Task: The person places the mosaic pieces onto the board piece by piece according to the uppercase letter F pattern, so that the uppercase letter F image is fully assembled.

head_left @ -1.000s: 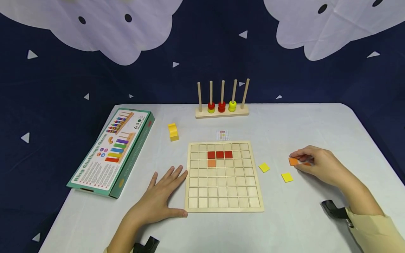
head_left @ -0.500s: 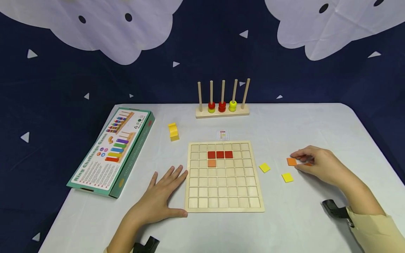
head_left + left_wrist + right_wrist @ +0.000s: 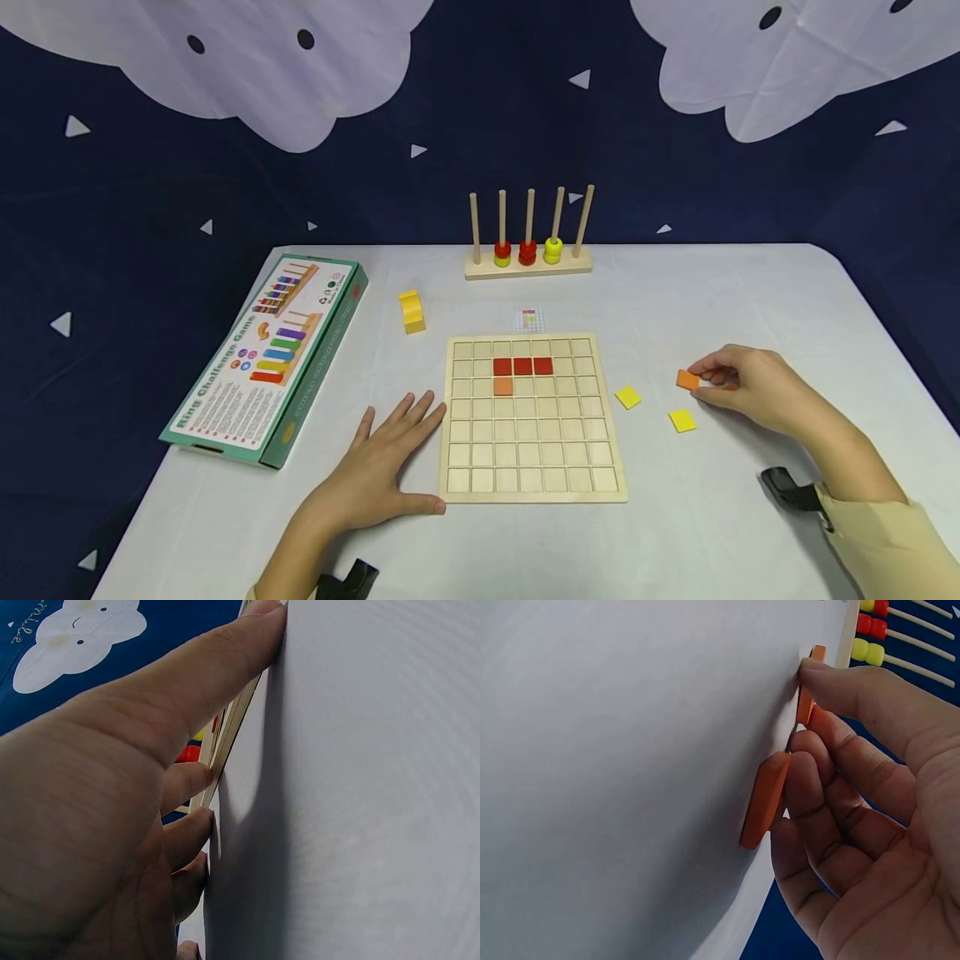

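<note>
My right hand (image 3: 757, 387) pinches a square orange tile (image 3: 687, 379) between thumb and fingertips, to the right of the wooden grid board (image 3: 536, 493). In the right wrist view the pinched orange tile (image 3: 806, 694) stands close over the white table, and a second orange tile (image 3: 765, 802) lies beside the curled fingers. From the head view that second tile is mostly hidden. My left hand (image 3: 378, 479) lies spread, thumb and fingertips at the board's left edge. Three red tiles (image 3: 522, 367) form a row on the board, with one orange tile (image 3: 502, 387) below the leftmost.
Two yellow tiles (image 3: 628, 397) lie between board and right hand. A small pattern card (image 3: 529, 320) lies behind the board. Farther back are a yellow wavy block (image 3: 412, 312) and a peg stand (image 3: 527, 271) with red and yellow beads. A green game box (image 3: 262, 358) fills the left.
The pinched orange tile has shifted a little left with the right fingertips and its slant has changed. My left hand stays in place at the board.
</note>
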`<state>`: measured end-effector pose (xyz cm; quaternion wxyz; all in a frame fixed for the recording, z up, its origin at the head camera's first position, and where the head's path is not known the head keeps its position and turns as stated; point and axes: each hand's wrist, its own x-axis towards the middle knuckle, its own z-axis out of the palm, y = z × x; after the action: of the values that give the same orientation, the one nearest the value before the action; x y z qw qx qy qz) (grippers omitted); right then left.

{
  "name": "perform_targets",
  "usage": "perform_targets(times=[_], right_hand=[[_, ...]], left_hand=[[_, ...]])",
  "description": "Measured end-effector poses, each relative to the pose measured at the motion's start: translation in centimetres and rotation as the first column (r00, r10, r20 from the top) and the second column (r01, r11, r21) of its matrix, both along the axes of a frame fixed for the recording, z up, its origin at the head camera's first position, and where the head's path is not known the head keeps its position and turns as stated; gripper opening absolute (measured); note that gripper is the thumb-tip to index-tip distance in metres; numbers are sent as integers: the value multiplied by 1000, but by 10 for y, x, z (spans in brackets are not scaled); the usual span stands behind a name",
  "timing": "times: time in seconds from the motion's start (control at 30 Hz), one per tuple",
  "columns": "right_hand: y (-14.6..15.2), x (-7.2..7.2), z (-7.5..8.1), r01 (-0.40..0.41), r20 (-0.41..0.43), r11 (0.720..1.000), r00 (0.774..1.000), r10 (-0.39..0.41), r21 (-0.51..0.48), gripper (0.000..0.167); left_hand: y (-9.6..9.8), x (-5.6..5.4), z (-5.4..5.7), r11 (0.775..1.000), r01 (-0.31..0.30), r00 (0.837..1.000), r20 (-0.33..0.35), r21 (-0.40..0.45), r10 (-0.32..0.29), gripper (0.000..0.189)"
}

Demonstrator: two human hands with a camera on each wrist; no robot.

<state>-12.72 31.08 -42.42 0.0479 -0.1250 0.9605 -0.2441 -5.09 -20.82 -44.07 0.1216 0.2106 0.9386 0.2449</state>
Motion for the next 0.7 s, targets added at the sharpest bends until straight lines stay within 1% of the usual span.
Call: perform_targets(times=[0.17,0.4,0.7], right_hand=[[-2,-1,1,1,8,1000,1000,-1,-1,28],[-11,-3,6,2,48,1000,999,-1,-22,30],[-33,-6,14,-33,39,997,999,35,-69,25]], left_hand=[[0,0,0,1000,0,1000,1,-2,0,119],[0,0,0,1000,1,1000,2,3,-1,118],[0,0,0,1000,-2,1000,9,3,2,119]])
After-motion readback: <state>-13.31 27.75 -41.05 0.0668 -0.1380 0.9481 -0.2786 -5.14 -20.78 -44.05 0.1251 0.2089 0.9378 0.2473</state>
